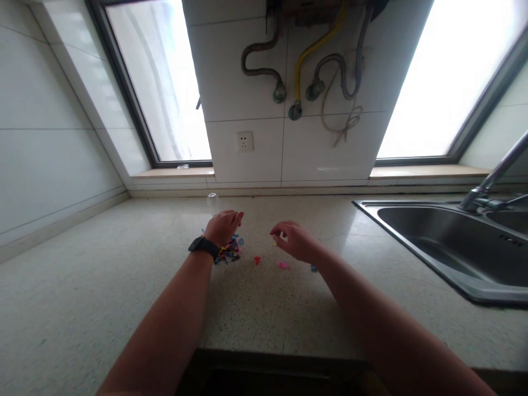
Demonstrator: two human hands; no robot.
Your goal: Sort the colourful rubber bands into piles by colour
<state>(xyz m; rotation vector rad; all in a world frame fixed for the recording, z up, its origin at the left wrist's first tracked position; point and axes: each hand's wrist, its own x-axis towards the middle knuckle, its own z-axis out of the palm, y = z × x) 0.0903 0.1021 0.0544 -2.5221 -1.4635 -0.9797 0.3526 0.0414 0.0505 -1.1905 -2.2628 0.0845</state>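
My left hand (225, 226), with a black watch on its wrist, hovers over a mixed pile of small colourful loops (231, 253) that look like little rubber bands. Its fingers are bent and pressed together; whatever they hold is hidden. My right hand (291, 239) is curled, thumb and forefinger nearly meeting in a pinch, and anything between them is too small to name. Just below its fingers shows a bit of yellow (275, 244). Between the hands and nearer me lie a small red cluster (257, 260) and a pink one (283, 265). A blue cluster (314, 268) is partly covered by my right forearm.
A clear cup (213, 201) stands behind my left hand, near the tiled wall. On the right, a steel sink (371, 212) with a faucet (480, 195) is set into the speckled countertop (264, 313). Pipes and a socket (245, 141) are on the wall between two windows.
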